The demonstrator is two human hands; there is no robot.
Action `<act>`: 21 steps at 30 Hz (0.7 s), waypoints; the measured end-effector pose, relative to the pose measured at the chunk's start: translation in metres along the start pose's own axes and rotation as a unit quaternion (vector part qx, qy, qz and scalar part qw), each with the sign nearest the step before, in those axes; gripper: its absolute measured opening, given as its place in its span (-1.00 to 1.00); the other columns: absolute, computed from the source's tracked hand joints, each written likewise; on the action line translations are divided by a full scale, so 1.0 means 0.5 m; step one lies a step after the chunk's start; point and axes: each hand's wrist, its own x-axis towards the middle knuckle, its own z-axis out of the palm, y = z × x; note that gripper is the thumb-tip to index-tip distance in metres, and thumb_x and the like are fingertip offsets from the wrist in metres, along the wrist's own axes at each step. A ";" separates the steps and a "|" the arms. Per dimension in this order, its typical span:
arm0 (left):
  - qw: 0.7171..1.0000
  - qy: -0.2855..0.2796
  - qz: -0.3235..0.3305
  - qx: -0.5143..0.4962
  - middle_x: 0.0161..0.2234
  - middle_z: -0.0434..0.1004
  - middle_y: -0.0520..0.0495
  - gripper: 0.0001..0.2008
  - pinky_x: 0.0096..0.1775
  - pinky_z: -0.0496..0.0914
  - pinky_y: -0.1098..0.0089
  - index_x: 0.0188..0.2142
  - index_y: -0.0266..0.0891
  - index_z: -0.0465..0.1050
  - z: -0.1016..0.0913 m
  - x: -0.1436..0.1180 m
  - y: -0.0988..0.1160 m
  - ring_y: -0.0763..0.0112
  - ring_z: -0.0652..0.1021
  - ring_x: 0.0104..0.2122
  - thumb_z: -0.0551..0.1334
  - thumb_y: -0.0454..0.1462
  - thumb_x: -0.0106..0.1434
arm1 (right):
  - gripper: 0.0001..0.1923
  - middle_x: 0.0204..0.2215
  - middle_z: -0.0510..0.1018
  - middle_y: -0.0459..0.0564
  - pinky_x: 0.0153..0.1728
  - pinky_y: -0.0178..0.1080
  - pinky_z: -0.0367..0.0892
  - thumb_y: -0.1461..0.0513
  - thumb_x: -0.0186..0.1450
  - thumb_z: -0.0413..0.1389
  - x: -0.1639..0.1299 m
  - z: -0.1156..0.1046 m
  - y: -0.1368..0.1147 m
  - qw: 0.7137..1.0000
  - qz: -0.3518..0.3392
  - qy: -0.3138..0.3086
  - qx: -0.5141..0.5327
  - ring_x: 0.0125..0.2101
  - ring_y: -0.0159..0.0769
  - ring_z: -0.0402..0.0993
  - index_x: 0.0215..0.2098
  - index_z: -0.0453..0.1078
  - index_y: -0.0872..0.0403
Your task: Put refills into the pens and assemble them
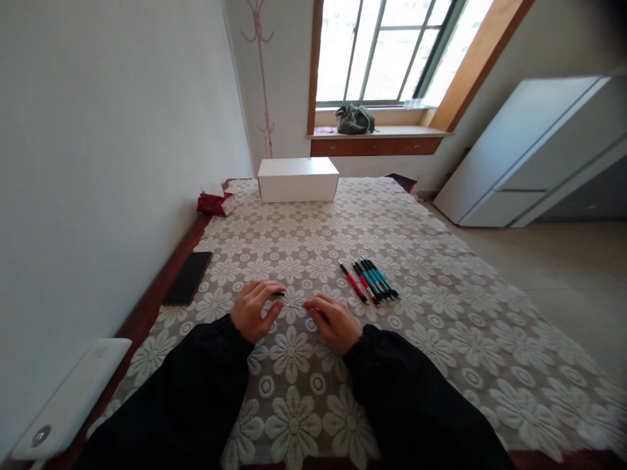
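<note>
My left hand (255, 310) is closed, with a small black pen part (279, 294) pinched at its fingertips. Across from it, my right hand (337, 321) grips a red pen barrel (318, 312), mostly hidden by the fingers. A thin, shiny inner piece (294, 305) spans the gap between the hands; whether it is a refill or a spring I cannot tell. Beyond my right hand, several teal-and-black pens (379, 279) lie side by side on the flowered tablecloth (292, 418), with red-and-black pens (353, 282) at their left.
A black flat tablet-like object (188, 279) lies at the left edge. At the far end stands a white box (298, 181), with a red tissue pack (215, 204) to its left. A white device (73, 398) sits at the near left, against the wall.
</note>
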 end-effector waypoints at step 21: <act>0.999 -0.041 -0.023 -0.006 -0.21 0.64 -0.03 -0.88 -0.02 0.41 0.20 -0.19 -0.12 0.54 0.014 -0.002 -0.015 0.26 0.55 -0.12 0.21 -0.25 0.36 | -0.78 -0.23 0.53 -0.03 -0.28 -0.31 0.29 0.29 0.43 -0.03 -0.003 -0.002 0.016 0.990 0.022 -0.014 -0.137 -0.30 -0.33 0.48 -0.10 0.44 -0.01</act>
